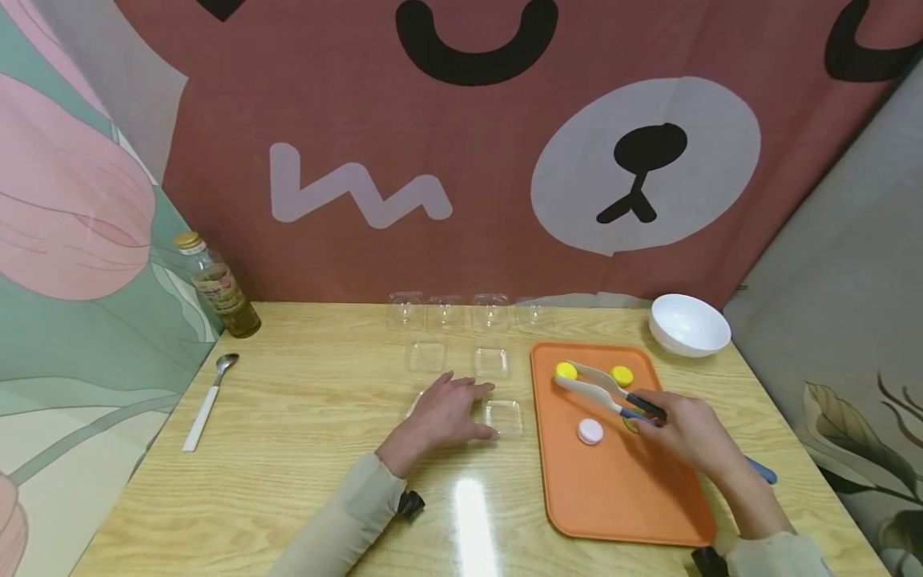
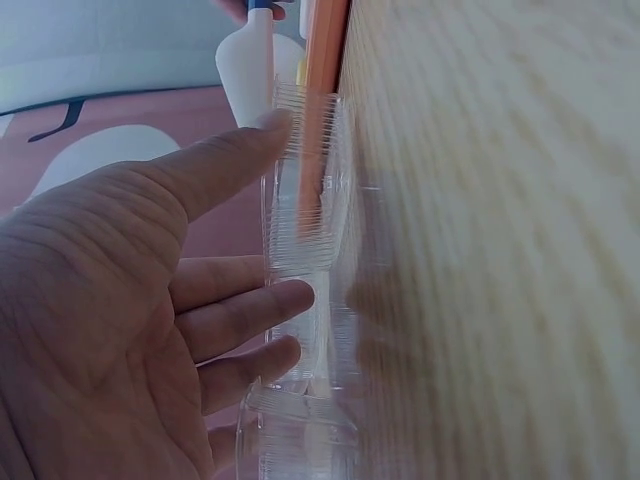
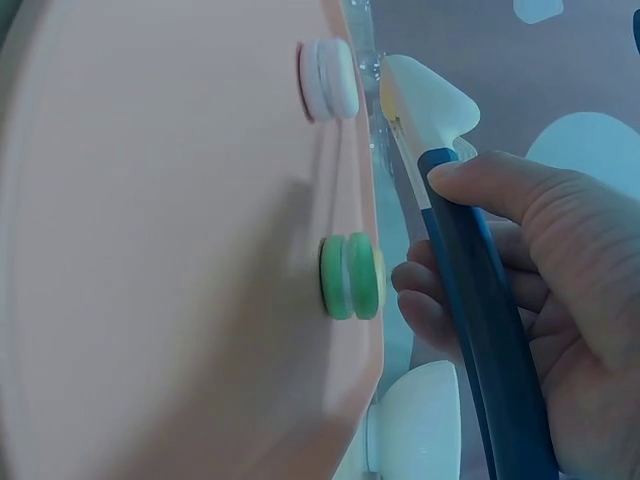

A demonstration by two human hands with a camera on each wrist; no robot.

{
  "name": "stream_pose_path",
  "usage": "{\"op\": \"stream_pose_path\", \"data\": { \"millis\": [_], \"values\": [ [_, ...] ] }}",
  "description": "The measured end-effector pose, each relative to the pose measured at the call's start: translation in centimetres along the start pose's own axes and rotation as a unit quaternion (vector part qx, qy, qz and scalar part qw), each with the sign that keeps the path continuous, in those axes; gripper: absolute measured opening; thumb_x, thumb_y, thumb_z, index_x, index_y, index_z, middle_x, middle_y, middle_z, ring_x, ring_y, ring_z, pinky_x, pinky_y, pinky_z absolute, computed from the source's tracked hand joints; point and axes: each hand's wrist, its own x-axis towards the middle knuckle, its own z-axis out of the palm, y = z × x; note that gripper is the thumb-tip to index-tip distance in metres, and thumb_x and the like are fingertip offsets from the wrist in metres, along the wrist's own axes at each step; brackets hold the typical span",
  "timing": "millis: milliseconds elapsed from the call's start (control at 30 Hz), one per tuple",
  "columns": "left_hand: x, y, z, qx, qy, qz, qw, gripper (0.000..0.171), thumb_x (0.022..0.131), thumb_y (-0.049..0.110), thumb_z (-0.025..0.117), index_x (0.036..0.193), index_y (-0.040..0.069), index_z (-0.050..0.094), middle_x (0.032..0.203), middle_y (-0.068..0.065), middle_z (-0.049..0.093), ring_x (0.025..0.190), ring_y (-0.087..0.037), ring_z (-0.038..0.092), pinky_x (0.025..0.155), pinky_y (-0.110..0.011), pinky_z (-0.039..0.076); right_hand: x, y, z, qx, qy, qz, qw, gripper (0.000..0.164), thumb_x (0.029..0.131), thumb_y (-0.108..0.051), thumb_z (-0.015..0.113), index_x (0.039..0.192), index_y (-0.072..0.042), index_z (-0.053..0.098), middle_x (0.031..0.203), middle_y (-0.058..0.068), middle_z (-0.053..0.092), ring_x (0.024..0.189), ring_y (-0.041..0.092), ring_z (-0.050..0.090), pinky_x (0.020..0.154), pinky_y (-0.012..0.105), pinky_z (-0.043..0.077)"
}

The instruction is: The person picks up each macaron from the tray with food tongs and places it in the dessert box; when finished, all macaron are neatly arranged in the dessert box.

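My right hand (image 1: 688, 429) grips tongs (image 3: 480, 320) with dark blue handles and white flat ends. Over the orange tray (image 1: 598, 497), the tong ends are on either side of a yellow macaron (image 1: 566, 370). A second yellow macaron (image 1: 622, 376), a pale pink macaron (image 1: 590, 432) and a green macaron (image 3: 350, 276) lie on the tray; the tongs and hand partly cover the green one in the head view. Left of the tray, my left hand (image 1: 449, 413) has its thumb and fingers loosely spread around a clear plastic box (image 1: 502, 417), thumb at its near edge.
More clear boxes (image 1: 490, 362) stand in rows toward the wall. A white bowl (image 1: 690, 324) sits behind the tray at right. At far left are an oil bottle (image 1: 227, 292) with a yellow cap and a white-handled spoon (image 1: 209, 405).
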Motion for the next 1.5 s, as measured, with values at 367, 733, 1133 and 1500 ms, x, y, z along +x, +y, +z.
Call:
{"op": "stream_pose_path", "data": {
  "millis": [367, 733, 1133, 1500],
  "values": [
    [-0.1, 0.2, -0.1, 0.010, -0.007, -0.003, 0.9999, 0.077, 0.080, 0.059, 0.078, 0.145, 0.022, 0.058, 0.138, 0.003, 0.066, 0.140, -0.019, 0.052, 0.126, -0.045, 0.026, -0.7, -1.4, -0.1, 0.019, 0.003, -0.027, 0.999, 0.038, 0.084, -0.022, 0.083, 0.120, -0.013, 0.075, 0.089, -0.006, 0.073, 0.073, 0.006, 0.056, 0.062, 0.025, 0.047],
    [0.2, 0.0, 0.0, 0.009, -0.001, -0.006, 0.9999, 0.079, 0.080, 0.060, 0.078, 0.145, 0.022, 0.057, 0.138, 0.004, 0.066, 0.140, -0.019, 0.051, 0.126, -0.045, 0.026, -0.7, -3.4, 0.4, 0.046, -0.012, -0.057, 0.997, 0.037, 0.084, -0.020, 0.083, 0.120, -0.015, 0.075, 0.102, -0.004, 0.077, 0.083, 0.006, 0.066, 0.067, 0.025, 0.053],
    [0.3, 0.0, 0.0, -0.004, -0.004, -0.005, 1.0000, 0.080, 0.079, 0.059, 0.079, 0.146, 0.022, 0.056, 0.141, 0.003, 0.064, 0.142, -0.020, 0.050, 0.127, -0.046, 0.024, 0.1, -5.2, 0.9, 0.056, -0.048, -0.077, 0.994, 0.031, 0.087, -0.030, 0.081, 0.116, -0.021, 0.075, 0.087, -0.021, 0.067, 0.077, -0.005, 0.058, 0.067, 0.021, 0.053],
    [0.2, -0.1, 0.1, -0.013, 0.003, -0.006, 0.9999, 0.080, 0.078, 0.058, 0.080, 0.146, 0.022, 0.057, 0.140, 0.005, 0.065, 0.141, -0.022, 0.051, 0.126, -0.051, 0.025, 0.5, -5.8, 1.3, 0.059, -0.072, -0.088, 0.992, 0.030, 0.087, -0.023, 0.080, 0.116, -0.018, 0.074, 0.083, -0.021, 0.063, 0.071, -0.004, 0.053, 0.063, 0.019, 0.048]
  ]
}}
